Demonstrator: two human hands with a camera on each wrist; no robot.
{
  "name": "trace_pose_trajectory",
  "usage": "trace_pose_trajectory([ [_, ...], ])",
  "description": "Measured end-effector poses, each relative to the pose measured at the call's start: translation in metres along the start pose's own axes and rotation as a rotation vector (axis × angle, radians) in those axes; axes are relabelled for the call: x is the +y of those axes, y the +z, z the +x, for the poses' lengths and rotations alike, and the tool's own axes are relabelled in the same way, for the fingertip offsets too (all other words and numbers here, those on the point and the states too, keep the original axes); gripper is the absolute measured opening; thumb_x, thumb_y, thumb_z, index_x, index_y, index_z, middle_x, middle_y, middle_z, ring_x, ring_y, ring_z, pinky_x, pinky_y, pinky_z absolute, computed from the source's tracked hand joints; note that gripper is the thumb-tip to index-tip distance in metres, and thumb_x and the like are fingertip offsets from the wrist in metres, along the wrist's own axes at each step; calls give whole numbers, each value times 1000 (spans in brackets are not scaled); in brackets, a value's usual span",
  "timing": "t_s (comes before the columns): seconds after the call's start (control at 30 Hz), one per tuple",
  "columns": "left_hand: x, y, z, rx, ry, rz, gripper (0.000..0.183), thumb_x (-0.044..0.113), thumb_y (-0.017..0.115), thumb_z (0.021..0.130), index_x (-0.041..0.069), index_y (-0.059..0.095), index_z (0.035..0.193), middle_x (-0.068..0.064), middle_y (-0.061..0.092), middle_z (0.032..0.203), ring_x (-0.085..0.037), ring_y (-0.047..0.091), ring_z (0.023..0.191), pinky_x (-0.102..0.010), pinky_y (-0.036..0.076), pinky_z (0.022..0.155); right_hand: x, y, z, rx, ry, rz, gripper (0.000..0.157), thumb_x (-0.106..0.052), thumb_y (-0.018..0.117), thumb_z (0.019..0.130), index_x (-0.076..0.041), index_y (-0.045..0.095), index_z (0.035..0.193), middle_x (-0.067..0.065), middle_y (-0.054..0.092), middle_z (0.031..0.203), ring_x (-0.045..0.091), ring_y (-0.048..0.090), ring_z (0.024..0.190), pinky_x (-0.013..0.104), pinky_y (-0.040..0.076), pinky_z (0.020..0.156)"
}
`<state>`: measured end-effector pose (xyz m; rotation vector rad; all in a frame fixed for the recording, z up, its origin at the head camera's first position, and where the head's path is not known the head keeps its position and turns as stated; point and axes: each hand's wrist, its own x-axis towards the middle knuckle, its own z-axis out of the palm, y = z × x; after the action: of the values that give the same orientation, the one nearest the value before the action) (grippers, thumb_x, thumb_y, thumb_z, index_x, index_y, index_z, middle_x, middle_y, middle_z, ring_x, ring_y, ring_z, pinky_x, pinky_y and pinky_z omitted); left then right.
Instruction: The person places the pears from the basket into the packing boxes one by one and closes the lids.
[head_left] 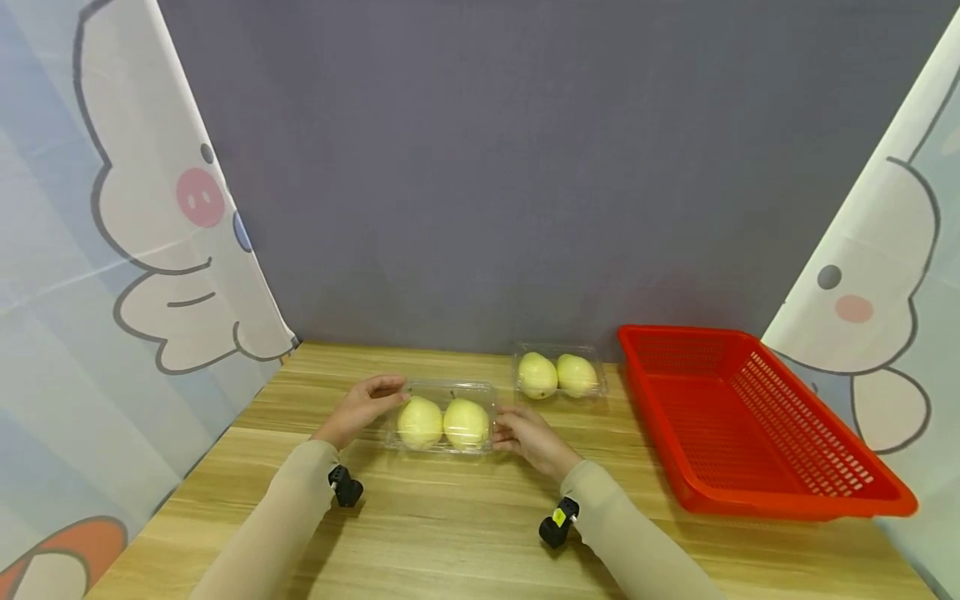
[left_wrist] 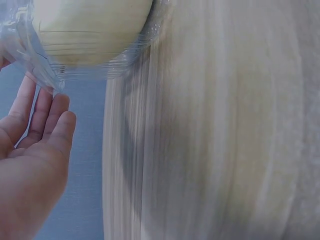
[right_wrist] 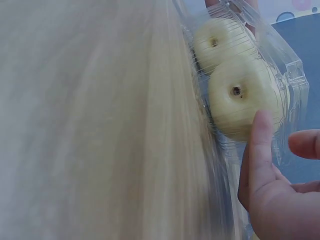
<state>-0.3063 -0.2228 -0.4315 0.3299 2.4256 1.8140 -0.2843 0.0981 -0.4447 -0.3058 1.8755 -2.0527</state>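
A clear plastic clamshell box (head_left: 440, 389) with two pale yellow pears (head_left: 421, 423) inside is between my two hands over the wooden table (head_left: 420, 533). At its left end is my left hand (head_left: 367, 407), fingertips by the box's edge. My right hand (head_left: 528, 437) is at the opposite end. In the right wrist view the index finger (right_wrist: 262, 155) lies straight along the box's side, the thumb (right_wrist: 305, 144) apart from it. In the left wrist view slightly bent fingers (left_wrist: 52, 117) reach the plastic rim. The undersides of the pears show through the ribbed plastic in the right wrist view.
Behind and to the right, a second clear box with two yellow pears (head_left: 576, 375) stands near the grey back panel (head_left: 480, 208). A red plastic basket (head_left: 675, 467) with slotted walls sits at the table's right side. Printed cartoon curtains (head_left: 150, 208) flank the table.
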Motion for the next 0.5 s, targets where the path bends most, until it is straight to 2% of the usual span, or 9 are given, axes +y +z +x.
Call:
trace_pose_trajectory([
  [0.1, -1, 0, 0, 6, -2, -3, 53, 21, 68, 98, 3, 51, 144, -18, 50, 145, -36, 46, 132, -53, 38, 110, 1, -1, 0, 5, 37, -30, 52, -10, 45, 103, 19, 30, 144, 10, 55, 95, 17, 58, 82, 30, 57, 79],
  [0.27, -3, -1, 2, 3, -8, -15, 59, 28, 72, 95, 3, 51, 143, -17, 51, 144, -35, 46, 132, -53, 37, 111, -2, -1, -9, -30, 76, -48, 60, -12, 45, 102, 19, 23, 148, 11, 55, 95, 18, 58, 82, 28, 57, 77],
  [0.5, -2, 0, 2, 13, -26, -20, 59, 30, 74, 94, 3, 52, 143, -16, 52, 143, -33, 48, 130, -51, 39, 110, -6, 0, -20, -101, 75, -55, 65, -13, 46, 100, 21, 18, 148, 12, 54, 100, 17, 58, 85, 29, 57, 81],
])
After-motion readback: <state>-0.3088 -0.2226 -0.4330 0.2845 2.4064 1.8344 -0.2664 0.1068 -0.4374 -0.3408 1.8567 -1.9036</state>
